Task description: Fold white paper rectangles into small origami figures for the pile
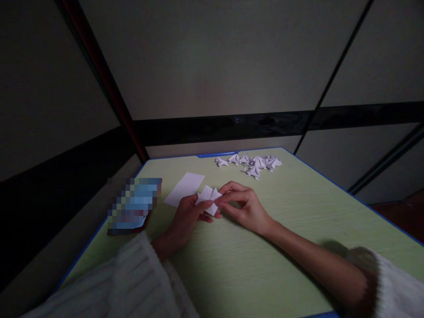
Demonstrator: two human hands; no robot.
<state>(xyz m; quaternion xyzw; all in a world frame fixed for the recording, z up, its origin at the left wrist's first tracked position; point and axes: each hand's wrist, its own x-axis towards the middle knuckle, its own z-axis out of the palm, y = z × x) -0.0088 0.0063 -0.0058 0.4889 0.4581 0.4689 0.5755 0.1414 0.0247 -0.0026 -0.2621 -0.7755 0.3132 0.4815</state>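
Note:
A small piece of folded white paper, with several pointed flaps, is held above the table between both hands. My left hand grips it from the left, thumb on top and fingers underneath. From the right, my right hand pinches its right edge between thumb and index finger. Just behind my left hand, a flat white sheet lies on the table, its near corner close to my fingers. Farther back sits a cluster of folded white paper figures.
The light green table has a blue edge. On its left side lies a phone, its screen blurred out. A blue strip marks the far edge. Behind the table stand pale panels with a dark band.

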